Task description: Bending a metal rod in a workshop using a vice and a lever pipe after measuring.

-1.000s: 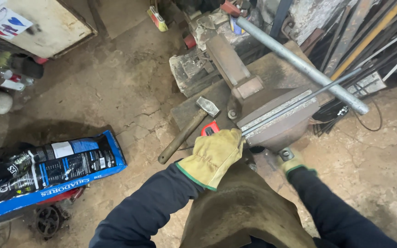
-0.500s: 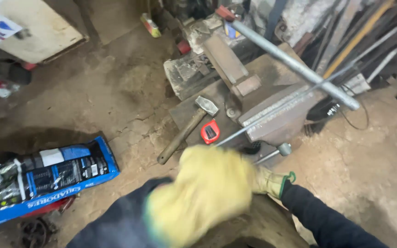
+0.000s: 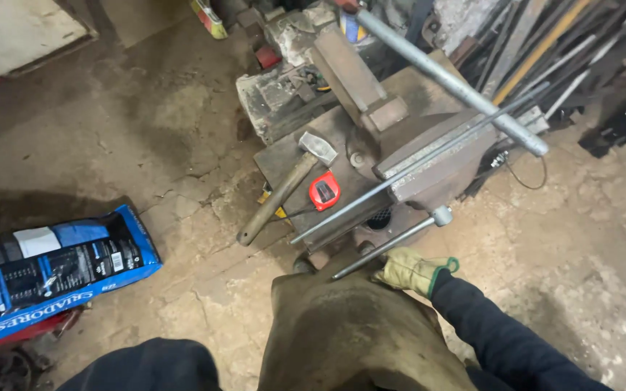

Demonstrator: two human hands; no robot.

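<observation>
Head view: our right hand [image 3: 411,270], in a yellow-green work glove, rests on the lower end of the vise handle bar [image 3: 389,247], fingers curled about it in a closed grip. That bar slants up to its knobbed end under the bench vise [image 3: 429,163], which sits on a worn metal counter [image 3: 284,156]. A thin steel rod [image 3: 414,168] lies clamped across the vise jaws, running from lower left to upper right.

A second ago our left hand lay by the vise, near the rod; half a second ago it was sweeping back toward us as a blur. Now it is out of view, only a dark sleeve [image 3: 150,366] showing at the bottom edge, so we cannot tell how its grip stands. We judge that the rod is left to the vise alone and that the work has passed to the handle.

Beside the vise a hammer [image 3: 288,187] with a wooden shaft lies on the counter, a red tape measure [image 3: 324,192] just next to it. A thick grey pipe [image 3: 451,80] slants above. A blue package [image 3: 52,264] lies on the concrete floor [image 3: 146,130] to the left.
</observation>
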